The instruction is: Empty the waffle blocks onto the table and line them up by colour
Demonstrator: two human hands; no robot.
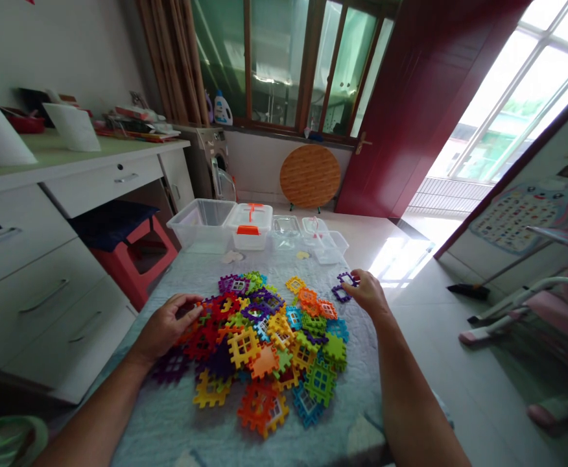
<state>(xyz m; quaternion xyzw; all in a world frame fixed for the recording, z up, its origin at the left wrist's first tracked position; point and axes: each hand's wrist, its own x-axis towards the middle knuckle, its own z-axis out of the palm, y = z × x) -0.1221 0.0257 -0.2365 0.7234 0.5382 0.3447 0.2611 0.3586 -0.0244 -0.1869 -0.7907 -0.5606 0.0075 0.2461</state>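
Note:
A heap of colourful plastic building squares (264,360) with notched edges lies on the cloth-covered table (155,421); many have window-like openings. At the heap's left side is my left hand (167,324), thumb and fingers apart beside red and orange squares; no piece is clearly gripped. My right hand (369,295), to the right of the heap, pinches a purple frame-shaped square (346,279) between thumb and fingers. Just below it, a second purple square (341,294) rests on the cloth near the table's right edge. My fingers partly hide the held piece.
Along the table's far side stand a clear open bin (201,227), a lidded box with orange clasps (249,227) and smaller clear containers (330,246). A red stool (142,259) is on the left below a desk (104,165). A pink-seated chair (563,311) stands at right.

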